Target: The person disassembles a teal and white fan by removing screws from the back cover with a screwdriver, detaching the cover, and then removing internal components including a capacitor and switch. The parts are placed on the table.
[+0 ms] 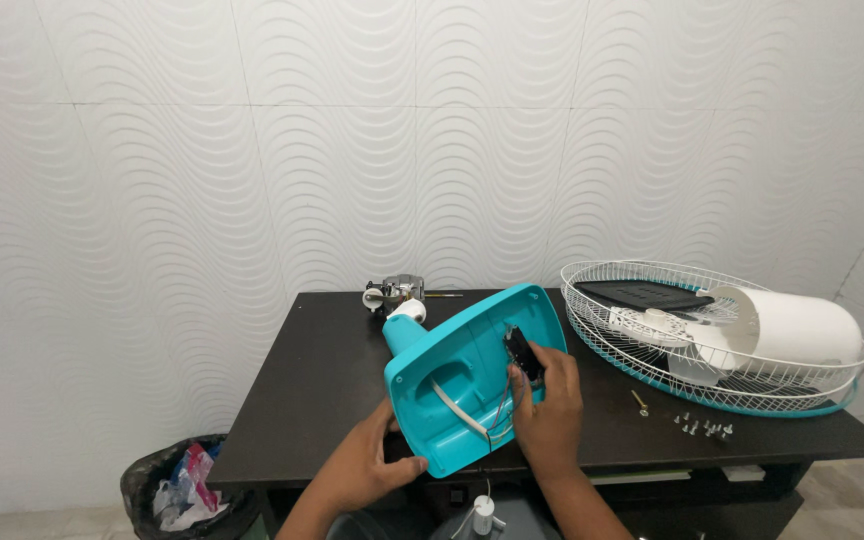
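A teal plastic fan base (457,375) stands tilted on the dark table (312,380), its hollow underside facing me. My left hand (372,462) grips its lower left rim. My right hand (549,405) reaches into the underside, fingers pinching a small black switch block (523,353) with thin wires (500,412) trailing from it. A white cord (457,405) runs across the inside of the base. The fan's neck (402,325) and a small metal motor (394,292) lie behind the base.
A white wire fan guard with a teal rim (642,350) lies at the right, holding a white motor cover (787,330), a black panel (644,295) and a white blade part. Loose screws (702,428) lie near the front edge. A black bin (177,488) sits on the floor at left.
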